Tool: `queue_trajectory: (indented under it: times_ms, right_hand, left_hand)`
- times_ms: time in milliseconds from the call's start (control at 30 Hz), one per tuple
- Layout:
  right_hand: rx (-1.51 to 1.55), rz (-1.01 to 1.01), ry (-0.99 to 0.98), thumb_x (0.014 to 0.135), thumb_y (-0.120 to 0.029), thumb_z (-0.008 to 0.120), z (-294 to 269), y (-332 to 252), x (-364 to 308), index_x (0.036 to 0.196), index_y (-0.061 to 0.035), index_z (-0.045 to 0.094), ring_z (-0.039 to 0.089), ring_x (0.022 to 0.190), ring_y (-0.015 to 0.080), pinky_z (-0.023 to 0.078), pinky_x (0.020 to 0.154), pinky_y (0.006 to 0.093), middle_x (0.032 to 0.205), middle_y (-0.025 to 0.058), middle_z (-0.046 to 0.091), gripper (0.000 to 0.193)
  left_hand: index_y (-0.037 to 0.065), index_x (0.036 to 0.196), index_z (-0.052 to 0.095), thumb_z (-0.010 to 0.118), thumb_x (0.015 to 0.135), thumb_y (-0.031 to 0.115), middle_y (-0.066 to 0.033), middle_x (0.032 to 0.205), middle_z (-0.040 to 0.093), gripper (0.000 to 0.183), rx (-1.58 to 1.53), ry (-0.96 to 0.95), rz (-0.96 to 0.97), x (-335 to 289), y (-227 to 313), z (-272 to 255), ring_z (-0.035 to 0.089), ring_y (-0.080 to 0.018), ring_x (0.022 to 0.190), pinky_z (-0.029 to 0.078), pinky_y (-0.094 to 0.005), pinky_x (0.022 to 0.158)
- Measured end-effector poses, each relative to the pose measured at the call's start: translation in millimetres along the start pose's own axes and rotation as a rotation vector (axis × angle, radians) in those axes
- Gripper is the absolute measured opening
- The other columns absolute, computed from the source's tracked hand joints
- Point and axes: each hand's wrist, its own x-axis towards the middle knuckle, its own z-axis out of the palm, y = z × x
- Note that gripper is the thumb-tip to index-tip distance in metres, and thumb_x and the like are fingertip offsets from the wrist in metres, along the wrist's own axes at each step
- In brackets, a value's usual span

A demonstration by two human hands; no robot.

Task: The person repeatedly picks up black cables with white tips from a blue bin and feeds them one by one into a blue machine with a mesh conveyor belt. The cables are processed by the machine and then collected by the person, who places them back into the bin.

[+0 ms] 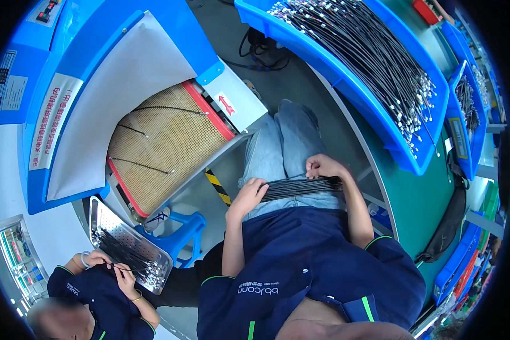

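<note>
A bundle of thin black cables [300, 189] lies across my lap, over the blue jeans. At its left end, my left hand [248, 198] has its fingers curled round the cables. Above the bundle's right part, my right hand [325, 166] is closed in a pinch at the end of one black cable [292, 179], which runs along the bundle's upper edge toward my left hand. The pinched tip itself is mostly hidden by the fingers.
A conveyor belt [170, 141] carrying several black cables leads out of a blue machine [153, 34]. Right stands a blue bin [317, 48] heaped with cables on a green table [419, 198]. Lower left, a co-worker handles cables over a perforated metal tray [105, 218], near a blue stool [187, 229].
</note>
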Motion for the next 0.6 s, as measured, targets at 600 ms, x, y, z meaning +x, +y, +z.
queue_trajectory:
  times_ms: [600]
  right_hand:
    - [-0.25,-0.258,0.171,0.083,-0.012,0.065,12,-46,19,0.093,-0.0008,0.067,0.056,0.07,0.0087,0.045,0.065,0.0263,0.078,0.0044,0.066,0.015]
  left_hand:
    - [0.004,0.113,0.055,0.059,0.087,0.013,-0.0138,0.103,0.058,0.027,-0.144,0.369,0.085,8,-5,-6,0.059,-0.0265,0.093,0.048,-0.0337,0.076]
